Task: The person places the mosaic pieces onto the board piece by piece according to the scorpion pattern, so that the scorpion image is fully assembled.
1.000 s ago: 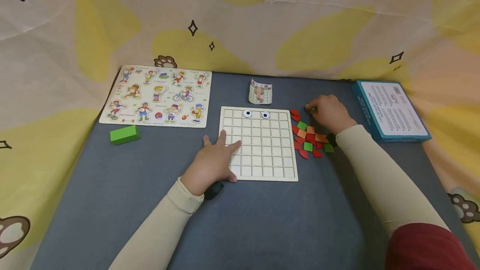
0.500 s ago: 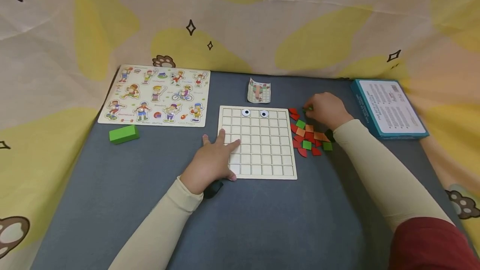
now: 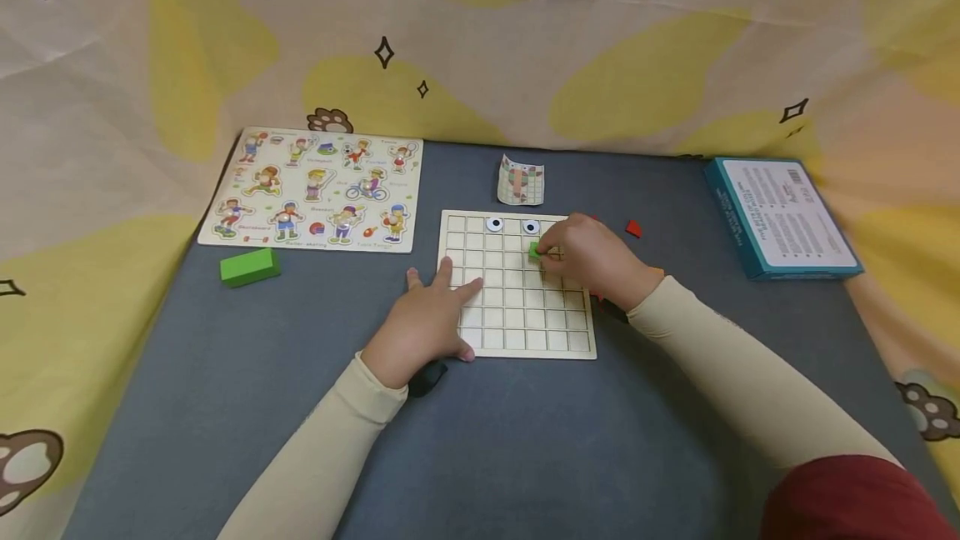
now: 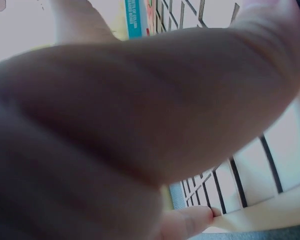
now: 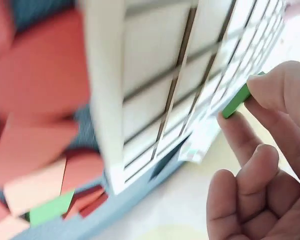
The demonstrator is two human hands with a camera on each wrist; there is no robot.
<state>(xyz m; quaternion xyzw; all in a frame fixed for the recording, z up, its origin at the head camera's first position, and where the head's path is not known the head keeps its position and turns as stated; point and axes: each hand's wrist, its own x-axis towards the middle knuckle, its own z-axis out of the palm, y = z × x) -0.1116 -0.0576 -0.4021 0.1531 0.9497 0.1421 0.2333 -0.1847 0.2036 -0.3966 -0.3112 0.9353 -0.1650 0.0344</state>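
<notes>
A white gridded board (image 3: 517,322) lies on the grey table, two round eye pieces (image 3: 494,224) in its top row. My left hand (image 3: 422,322) rests with spread fingers on the board's left edge; its palm fills most of the left wrist view. Over the upper right of the grid, my right hand (image 3: 594,258) pinches a small green square tile (image 5: 236,102) between thumb and fingertips. In the head view this tile shows just under the right eye piece. Red tiles (image 5: 45,70) sit beside the board in the right wrist view, mostly hidden by the right hand in the head view.
Behind the board stands a small curled pattern card (image 3: 521,183). A blue box (image 3: 787,219) lies at the right, with a lone red tile (image 3: 633,228) left of it. Far left are a sports picture puzzle (image 3: 315,194) and a green block (image 3: 250,267).
My right hand has come left from the tile pile to over the board, carrying the green tile. A red tile now shows apart, right of the pile. My left hand stays put.
</notes>
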